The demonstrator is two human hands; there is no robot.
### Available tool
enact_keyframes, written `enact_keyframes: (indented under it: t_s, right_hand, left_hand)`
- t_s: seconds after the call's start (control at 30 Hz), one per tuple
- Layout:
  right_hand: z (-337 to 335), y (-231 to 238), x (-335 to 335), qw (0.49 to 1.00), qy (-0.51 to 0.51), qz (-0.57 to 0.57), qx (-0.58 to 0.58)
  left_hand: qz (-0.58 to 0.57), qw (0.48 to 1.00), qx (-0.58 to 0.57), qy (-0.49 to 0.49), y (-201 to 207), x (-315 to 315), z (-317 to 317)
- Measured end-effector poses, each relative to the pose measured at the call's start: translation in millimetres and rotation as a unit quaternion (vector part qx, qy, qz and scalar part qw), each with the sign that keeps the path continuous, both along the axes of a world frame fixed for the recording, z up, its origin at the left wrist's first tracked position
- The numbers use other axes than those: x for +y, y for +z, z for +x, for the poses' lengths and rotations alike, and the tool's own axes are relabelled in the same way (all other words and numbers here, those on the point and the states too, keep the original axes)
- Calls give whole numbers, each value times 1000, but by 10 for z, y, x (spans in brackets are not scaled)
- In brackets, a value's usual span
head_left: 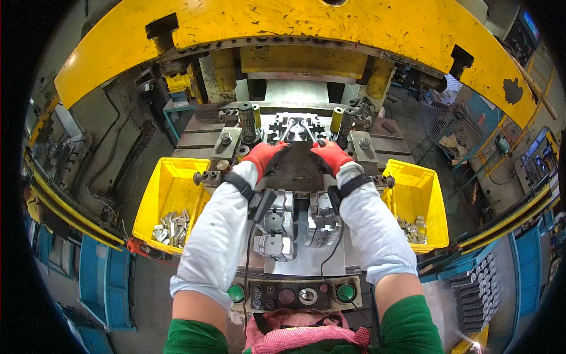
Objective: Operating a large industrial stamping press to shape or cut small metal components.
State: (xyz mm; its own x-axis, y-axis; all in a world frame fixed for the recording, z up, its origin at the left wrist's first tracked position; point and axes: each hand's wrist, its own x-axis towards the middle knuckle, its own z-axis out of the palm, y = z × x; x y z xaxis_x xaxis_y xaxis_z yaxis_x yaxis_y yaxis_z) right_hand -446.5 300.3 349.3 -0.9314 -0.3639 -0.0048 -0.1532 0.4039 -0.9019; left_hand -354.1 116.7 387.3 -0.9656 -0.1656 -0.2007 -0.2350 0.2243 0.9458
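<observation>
Both my hands, in red gloves with dark palms, reach forward to the front of a metal die [273,125] on the press bed. My left hand [265,158] is closed on a slim silver hand tool [285,135], which points into the middle of the die. A matching slim silver tool [311,135] extends inward from my closed right hand [332,156]. Their tips meet the bright centre of the die, where a small part is too indistinct to name. Below my hands, stacks of flat metal pieces [274,222] and another stack [322,223] stand on a pale sheet [303,266].
A yellow press beam [330,23] arches overhead. Guide posts [246,121] flank the die. A left yellow bin [147,203] and a right yellow bin [435,203] hold small metal pieces. A control panel [298,295] with green buttons sits close to my body. A fan [457,121] stands at right.
</observation>
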Motion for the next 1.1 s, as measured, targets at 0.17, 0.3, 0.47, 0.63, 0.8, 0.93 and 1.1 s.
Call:
enact_keyframes:
  t_s: [0.17,0.3,0.47,0.63,0.8,0.93,1.1]
  right_hand:
    - [356,134,452,988,-57,-145,14]
    - [1352,103,1475,961,-123,-243,58]
    - [2339,-313,2567,911,-410,-22,45]
    - [2707,-502,2542,917,-355,154,98]
    - [2426,-271,1675,994,-69,62,-54]
    - [2205,-227,1304,994,-30,75,-69]
    - [1757,-107,1055,987,-8,-154,-53]
  left_hand:
    - [100,990,85,44,42,-106,70]
    - [107,980,129,108,52,-521,1039]
    - [-25,949,65,307,-446,-1261,2433]
    - [-203,925,-48,316,-1019,-1601,3091]
    - [-81,920,-73,376,-1054,-1326,3119]
    - [25,924,47,378,-930,-1081,3145]
    - [80,894,36,440,-873,-928,3409]
